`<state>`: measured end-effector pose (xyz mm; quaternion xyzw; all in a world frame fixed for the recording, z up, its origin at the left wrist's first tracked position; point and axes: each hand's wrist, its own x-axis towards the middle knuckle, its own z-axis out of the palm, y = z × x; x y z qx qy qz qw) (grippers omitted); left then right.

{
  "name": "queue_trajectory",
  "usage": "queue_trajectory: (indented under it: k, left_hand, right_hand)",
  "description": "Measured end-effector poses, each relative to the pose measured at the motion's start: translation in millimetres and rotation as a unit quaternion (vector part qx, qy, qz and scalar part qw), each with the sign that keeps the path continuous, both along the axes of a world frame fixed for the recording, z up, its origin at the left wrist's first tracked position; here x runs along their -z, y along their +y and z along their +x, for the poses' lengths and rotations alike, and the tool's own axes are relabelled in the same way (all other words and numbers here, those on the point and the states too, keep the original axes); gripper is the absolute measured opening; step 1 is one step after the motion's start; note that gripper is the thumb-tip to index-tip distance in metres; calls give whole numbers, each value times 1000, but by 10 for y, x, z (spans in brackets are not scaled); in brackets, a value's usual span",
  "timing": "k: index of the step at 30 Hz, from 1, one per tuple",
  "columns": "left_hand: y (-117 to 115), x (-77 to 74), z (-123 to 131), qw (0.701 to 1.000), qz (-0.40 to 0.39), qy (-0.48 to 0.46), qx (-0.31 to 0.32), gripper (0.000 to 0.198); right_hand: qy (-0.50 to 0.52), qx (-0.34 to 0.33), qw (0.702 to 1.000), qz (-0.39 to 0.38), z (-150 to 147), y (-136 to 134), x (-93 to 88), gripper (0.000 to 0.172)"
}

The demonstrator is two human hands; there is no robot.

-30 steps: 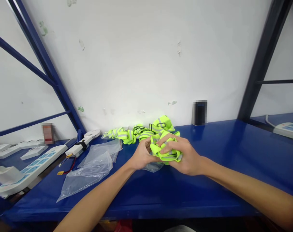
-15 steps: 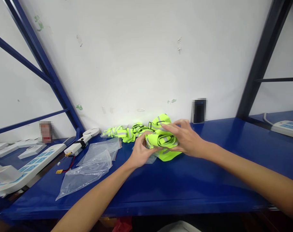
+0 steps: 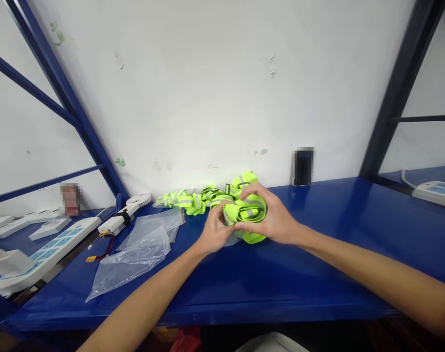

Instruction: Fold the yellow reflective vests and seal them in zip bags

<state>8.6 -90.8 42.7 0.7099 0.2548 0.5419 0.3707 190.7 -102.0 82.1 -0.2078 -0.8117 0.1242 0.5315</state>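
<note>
Between both hands is a rolled neon-yellow reflective strap [image 3: 249, 213] with grey stripes, its coiled end facing me. My left hand [image 3: 215, 230] grips the roll's left side, thumb at the front. From the right, my right hand [image 3: 277, 217] curls round it, fingers over the top and thumb below. More of the neon strap, with a black buckle [image 3: 242, 186], lies just behind the roll. A clear plastic piece [image 3: 233, 238] shows under the hands. Further left on the table are bundled neon straps [image 3: 188, 201].
Clear zip bags [image 3: 134, 259] lie on the blue table [image 3: 299, 283] to the left. Beyond them are a white handheld fan [image 3: 139, 200], a wired battery pack [image 3: 114, 224] and a power strip [image 3: 48, 254]. A dark blurred-out device [image 3: 302, 167] leans on the wall.
My right hand has closed more tightly round the roll, moving slightly left. The strap end hanging below it now shows less. My left hand stays nearly in place.
</note>
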Motion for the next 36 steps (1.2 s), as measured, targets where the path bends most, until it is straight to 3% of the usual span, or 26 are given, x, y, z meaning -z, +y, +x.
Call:
queue_trajectory:
  k: [5, 9, 11, 15, 22, 28, 32, 36]
  left_hand:
    - [-3, 42, -21, 1000, -14, 17, 4, 46]
    - [-38, 31, -27, 998, -39, 35, 37, 51]
    - [-60, 3, -24, 999, -23, 41, 21, 51]
    - [-109, -55, -16, 998, 25, 58, -21, 46]
    - [-173, -47, 49, 995, 9, 68, -70, 46]
    - [-182, -10, 68, 983, 60, 89, -151, 45]
    - [-201, 11, 62, 983, 64, 88, -147, 42]
    - [-252, 1, 76, 991, 47, 82, -94, 49]
  right_hand:
    - [66, 1, 996, 65, -105, -31, 68, 20]
    - [47, 4, 994, 95, -93, -148, 30, 15]
    - [41, 20, 996, 82, -83, -177, 6, 22]
    - [71, 52, 995, 56, -89, -134, -7, 53]
    - [51, 16, 998, -16, -8, 31, -31, 36]
    - [40, -16, 998, -49, 12, 106, -90, 38]
    - [40, -59, 996, -56, 5, 43, -124, 35]
    - [31, -72, 997, -9, 52, -88, -177, 41]
